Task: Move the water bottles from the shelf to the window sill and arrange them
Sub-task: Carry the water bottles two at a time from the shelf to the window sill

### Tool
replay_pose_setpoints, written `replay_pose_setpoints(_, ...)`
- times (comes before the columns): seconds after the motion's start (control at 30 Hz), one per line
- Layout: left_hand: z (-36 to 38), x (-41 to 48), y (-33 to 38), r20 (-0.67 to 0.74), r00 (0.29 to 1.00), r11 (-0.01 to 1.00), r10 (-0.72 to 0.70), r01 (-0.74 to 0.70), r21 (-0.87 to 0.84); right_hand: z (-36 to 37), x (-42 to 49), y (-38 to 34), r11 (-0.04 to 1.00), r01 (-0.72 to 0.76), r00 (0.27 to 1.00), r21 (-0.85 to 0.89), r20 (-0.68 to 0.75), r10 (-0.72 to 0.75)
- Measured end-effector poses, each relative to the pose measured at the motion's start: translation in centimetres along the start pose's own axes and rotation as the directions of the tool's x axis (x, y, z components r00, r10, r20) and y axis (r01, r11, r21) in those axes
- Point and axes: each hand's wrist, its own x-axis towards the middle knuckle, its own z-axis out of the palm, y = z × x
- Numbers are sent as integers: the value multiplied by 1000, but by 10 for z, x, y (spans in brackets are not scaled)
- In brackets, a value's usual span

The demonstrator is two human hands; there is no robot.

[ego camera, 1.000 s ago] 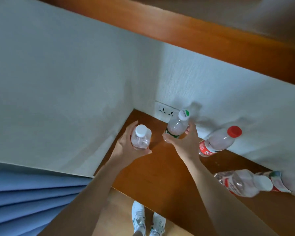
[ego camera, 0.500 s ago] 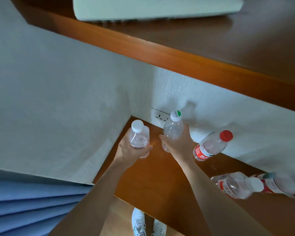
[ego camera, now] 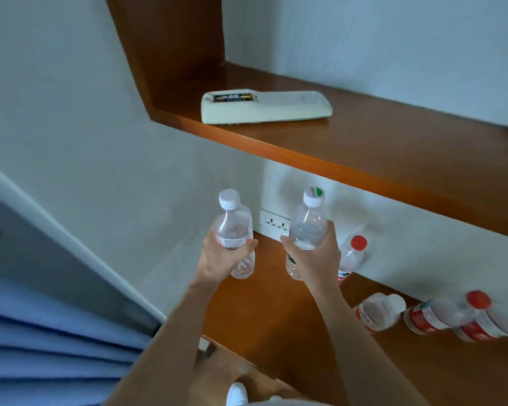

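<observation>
My left hand (ego camera: 222, 257) grips a clear water bottle with a white cap (ego camera: 234, 227), held upright above the left end of the lower wooden shelf (ego camera: 261, 312). My right hand (ego camera: 316, 259) grips a second clear bottle with a white and green cap (ego camera: 308, 221), also upright and lifted off the shelf. A red-capped bottle (ego camera: 351, 254) stands against the wall just right of my right hand. Three more bottles lie or lean on the shelf at the right: a white-capped one (ego camera: 377, 313) and two with red labels (ego camera: 428, 316) (ego camera: 478, 320).
An upper wooden shelf (ego camera: 335, 148) carries a white remote control (ego camera: 264, 106) with its battery bay open. A white wall socket (ego camera: 274, 224) sits behind the bottles. Blue curtain folds (ego camera: 41, 347) hang at the lower left. My white shoes (ego camera: 236, 394) show on the floor below.
Both hands have lifted their bottles up off the lower shelf. The view has tilted upward, bringing the upper shelf and the remote fully into sight.
</observation>
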Motion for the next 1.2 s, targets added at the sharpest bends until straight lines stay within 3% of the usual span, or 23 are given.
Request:
replay_pose_setpoints(0.13, -11, -8, 8, -9, 999, 999, 35, -35, -24, 3, -8, -8, 999, 35, 999, 39, -4, -35)
replay_pose_setpoints(0.47, -55, -30, 15, -140, 986, 995, 91, -87, 40, 33, -24, -36, 979, 145, 967, 143, 190, -171)
replay_pose_setpoints(0.6, -74, -57, 18, -250, 965, 995, 74, -56, 78, 51, -39, -45, 958, 173, 917, 227, 318, -241)
replay_pose_setpoints(0.77, -103, -115, 20, -424, 905, 996, 42, -4, 90, 73, -74, -54, 928, 184, 801, 324, 498, -332)
replay_pose_setpoints(0.87, -122, -165, 17, -558, 830, 997, 3, 41, 66, 91, -109, -60, 912, 177, 703, 371, 601, -381)
replay_pose_setpoints(1.0, -149, -241, 13, -746, 663, 994, -55, 106, 21, 115, -172, -70, 905, 168, 516, 390, 747, -418)
replay_pose_setpoints(1.2, -175, -362, 18, -943, 327, 989, -57, 146, -9, 142, -280, -91, 866, 211, 209, 454, 844, -494)
